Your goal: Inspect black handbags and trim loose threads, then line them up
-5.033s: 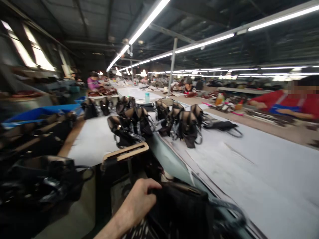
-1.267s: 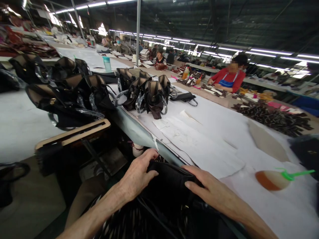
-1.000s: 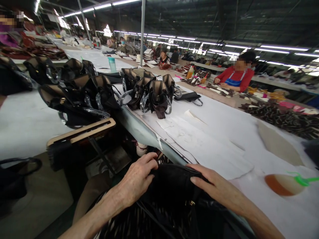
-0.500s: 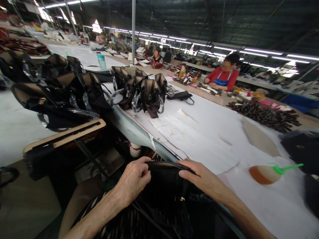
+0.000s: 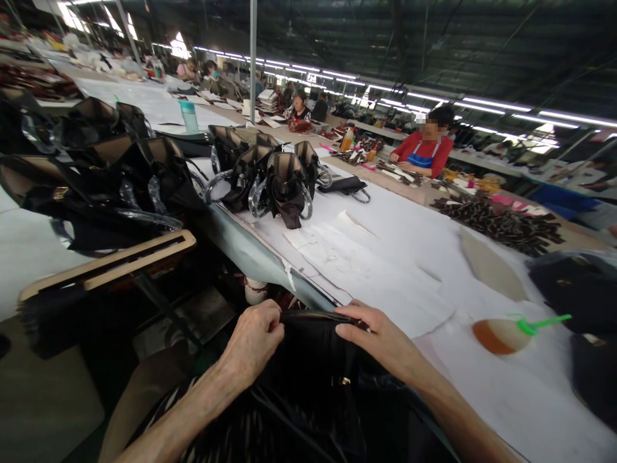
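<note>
A black handbag (image 5: pixel 315 360) rests on my lap at the near edge of the white table (image 5: pixel 424 257). My left hand (image 5: pixel 253 344) is closed on the bag's upper left rim, thumb against the fingers. On the upper right rim lies my right hand (image 5: pixel 380 337), its fingers curled over the edge and gripping it. A small gold clasp (image 5: pixel 343 381) shows on the bag's front between my forearms.
A cluster of black and tan handbags (image 5: pixel 270 177) stands on the table ahead, and more bags (image 5: pixel 91 180) pile up at the left behind a wooden rack (image 5: pixel 110 263). An orange bottle with a green nozzle (image 5: pixel 511 331) lies at the right. A person in red (image 5: pixel 424 154) works opposite.
Both hands have drawn closer together along the bag's top rim and tightened on it. My view has shifted slightly, and the bag sits a little nearer to me.
</note>
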The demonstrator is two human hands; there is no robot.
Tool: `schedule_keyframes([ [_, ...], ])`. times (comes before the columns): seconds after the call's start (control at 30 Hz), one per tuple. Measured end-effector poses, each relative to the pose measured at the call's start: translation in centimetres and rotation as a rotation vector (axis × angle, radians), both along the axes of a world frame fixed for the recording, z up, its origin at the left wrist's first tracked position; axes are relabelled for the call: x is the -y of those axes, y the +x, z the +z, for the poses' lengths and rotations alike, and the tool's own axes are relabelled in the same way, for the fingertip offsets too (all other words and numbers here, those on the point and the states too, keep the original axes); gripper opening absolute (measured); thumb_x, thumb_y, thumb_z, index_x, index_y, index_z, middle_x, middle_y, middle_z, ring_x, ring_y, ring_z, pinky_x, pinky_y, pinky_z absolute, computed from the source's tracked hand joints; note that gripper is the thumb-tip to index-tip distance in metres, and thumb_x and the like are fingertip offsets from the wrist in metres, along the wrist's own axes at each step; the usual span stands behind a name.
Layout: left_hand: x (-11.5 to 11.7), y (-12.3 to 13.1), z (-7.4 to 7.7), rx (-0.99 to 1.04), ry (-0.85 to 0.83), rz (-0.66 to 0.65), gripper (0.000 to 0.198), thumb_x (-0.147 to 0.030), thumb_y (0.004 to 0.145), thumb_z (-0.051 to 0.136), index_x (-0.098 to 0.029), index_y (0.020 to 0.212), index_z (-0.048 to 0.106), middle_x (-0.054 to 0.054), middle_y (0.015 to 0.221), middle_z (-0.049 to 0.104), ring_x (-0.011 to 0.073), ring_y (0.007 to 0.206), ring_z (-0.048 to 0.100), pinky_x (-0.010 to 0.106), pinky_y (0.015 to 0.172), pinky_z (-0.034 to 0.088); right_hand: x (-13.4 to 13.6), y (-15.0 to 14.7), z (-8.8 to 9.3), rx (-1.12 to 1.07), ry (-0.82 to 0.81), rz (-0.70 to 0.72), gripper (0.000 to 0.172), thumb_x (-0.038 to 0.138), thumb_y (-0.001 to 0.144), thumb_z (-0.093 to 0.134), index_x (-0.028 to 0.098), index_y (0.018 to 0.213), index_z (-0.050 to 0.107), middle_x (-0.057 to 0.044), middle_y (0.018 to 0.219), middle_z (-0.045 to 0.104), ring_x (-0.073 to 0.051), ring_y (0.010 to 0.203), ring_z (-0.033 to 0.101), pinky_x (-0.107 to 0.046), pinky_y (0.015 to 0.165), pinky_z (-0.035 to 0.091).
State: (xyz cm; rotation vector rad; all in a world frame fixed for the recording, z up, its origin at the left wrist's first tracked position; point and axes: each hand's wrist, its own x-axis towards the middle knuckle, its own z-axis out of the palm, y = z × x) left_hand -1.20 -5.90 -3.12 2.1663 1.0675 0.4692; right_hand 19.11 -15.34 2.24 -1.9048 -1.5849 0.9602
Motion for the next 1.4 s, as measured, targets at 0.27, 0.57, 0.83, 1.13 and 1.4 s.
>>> schedule_keyframes([
  [0.27, 0.2, -0.1, 0.5, 0.038, -0.023, 0.004, 0.023, -0.010, 0.067, 0.039, -0.018, 0.050, 0.026, 0.000, 0.068, 0.052, 0.0104, 0.058, 0.045, 0.023, 0.057, 0.030, 0.9, -0.1, -0.6, 0.050, 0.211, -0.047, 0.017, 0.027, 0.083, 0.052, 0.022, 0.091, 0.066, -0.001, 0.085, 0.058, -0.016, 0.078, 0.055, -0.028, 0.072, 0.043],
  [0.57, 0.7, -0.3, 1.0, 0.063, -0.063, -0.034, 0.022, -0.011, 0.069, 0.039, -0.018, 0.052, 0.027, -0.001, 0.067, 0.051, 0.0106, 0.058, 0.045, 0.023, 0.056, 0.029, 2.3, 1.4, -2.9, 0.904, 0.743, 0.306, 0.025, 0.012, 0.087, 0.046, 0.013, 0.107, 0.060, -0.008, 0.081, 0.066, -0.018, 0.070, 0.056, -0.031, 0.063, 0.046],
  [0.83, 0.8, -0.2, 0.9, 0.064, -0.067, -0.083, 0.021, -0.012, 0.071, 0.039, -0.018, 0.053, 0.030, -0.001, 0.067, 0.050, 0.0106, 0.059, 0.043, 0.024, 0.056, 0.028, 2.8, 2.9, -2.1, 1.039, 0.805, 0.465, 0.029, 0.008, 0.087, 0.039, 0.011, 0.108, 0.058, -0.009, 0.089, 0.068, -0.018, 0.078, 0.059, -0.030, 0.066, 0.047],
  [1.13, 1.1, 0.0, 1.1, 0.072, -0.077, -0.085, 0.022, -0.013, 0.072, 0.039, -0.018, 0.053, 0.029, -0.001, 0.067, 0.049, 0.0104, 0.058, 0.043, 0.023, 0.055, 0.028, 2.4, 1.7, -1.9, 1.179, 0.762, 0.322, 0.017, 0.009, 0.086, 0.047, 0.010, 0.091, 0.064, -0.006, 0.066, 0.064, -0.016, 0.060, 0.056, -0.031, 0.054, 0.037],
  [1.4, 1.1, 0.0, 1.4, 0.082, -0.087, -0.082, 0.023, -0.013, 0.074, 0.038, -0.018, 0.053, 0.029, 0.000, 0.069, 0.050, 0.0104, 0.059, 0.045, 0.023, 0.056, 0.029, 2.9, 2.3, -1.8, 1.144, 0.552, 0.201, 0.029, 0.030, 0.088, 0.048, 0.018, 0.063, 0.058, -0.001, 0.055, 0.056, -0.015, 0.054, 0.052, -0.030, 0.053, 0.029],
])
